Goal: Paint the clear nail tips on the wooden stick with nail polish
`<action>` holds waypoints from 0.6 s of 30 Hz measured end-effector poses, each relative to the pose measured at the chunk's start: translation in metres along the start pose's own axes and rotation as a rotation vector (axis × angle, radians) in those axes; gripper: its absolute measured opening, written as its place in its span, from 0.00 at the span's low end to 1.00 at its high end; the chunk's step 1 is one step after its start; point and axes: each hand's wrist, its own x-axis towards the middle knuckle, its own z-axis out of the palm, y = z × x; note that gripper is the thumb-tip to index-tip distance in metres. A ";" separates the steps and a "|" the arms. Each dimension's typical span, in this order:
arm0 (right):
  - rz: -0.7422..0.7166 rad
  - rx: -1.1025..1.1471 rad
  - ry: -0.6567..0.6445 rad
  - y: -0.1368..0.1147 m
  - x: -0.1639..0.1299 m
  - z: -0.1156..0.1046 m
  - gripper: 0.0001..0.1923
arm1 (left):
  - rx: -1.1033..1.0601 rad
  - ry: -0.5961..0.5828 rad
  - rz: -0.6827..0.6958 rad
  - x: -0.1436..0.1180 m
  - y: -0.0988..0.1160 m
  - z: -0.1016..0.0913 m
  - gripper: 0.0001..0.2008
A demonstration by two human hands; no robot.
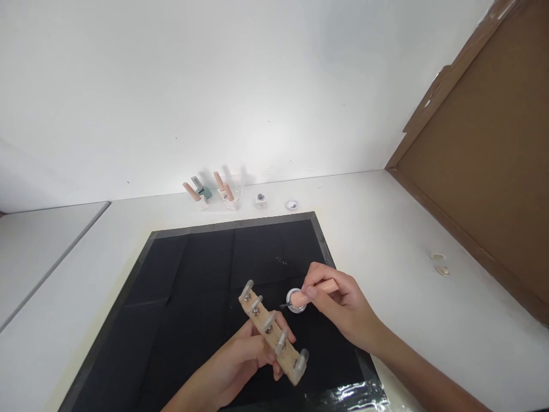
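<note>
My left hand [246,356] grips a pale wooden nail-tip stand [288,361] from below, its fingers wrapped round the bar. Several clear false nail tips [269,321] stand along it on small metal mounts. Pinched in my right hand [345,303] is a nail polish brush [299,298] with a peach-pink cap handle. Its dark bristle end points left toward the stand, with a gap between it and the nearest tip. Partly hidden behind the brush is a small round white dish or lid [297,310] with a silvery rim.
A black mat [206,269] taped at its edges lies on the white table [377,229]. Nail polish bottles [199,201] stand at the back left, beside a small jar [261,200] and a round white lid [291,204]. Small round pieces [441,270] lie right, near a cardboard panel [484,143].
</note>
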 end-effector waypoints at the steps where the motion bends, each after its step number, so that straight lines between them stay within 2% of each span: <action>1: -0.044 -0.007 -0.023 0.000 0.000 -0.001 0.07 | -0.018 0.000 -0.004 0.000 0.000 0.000 0.12; 4: -0.161 -0.028 -0.126 -0.001 0.001 -0.002 0.04 | -0.065 0.020 -0.008 0.001 -0.001 -0.002 0.13; 6: -0.183 -0.042 -0.160 -0.002 0.001 -0.002 0.04 | -0.084 0.028 -0.009 0.001 -0.002 -0.002 0.13; 13: -0.052 -0.128 -0.005 -0.002 0.001 0.001 0.07 | -0.115 -0.015 -0.003 0.001 -0.002 -0.002 0.11; 18: -0.161 -0.079 -0.062 -0.002 0.001 -0.001 0.06 | -0.135 -0.001 -0.008 0.001 -0.001 -0.004 0.12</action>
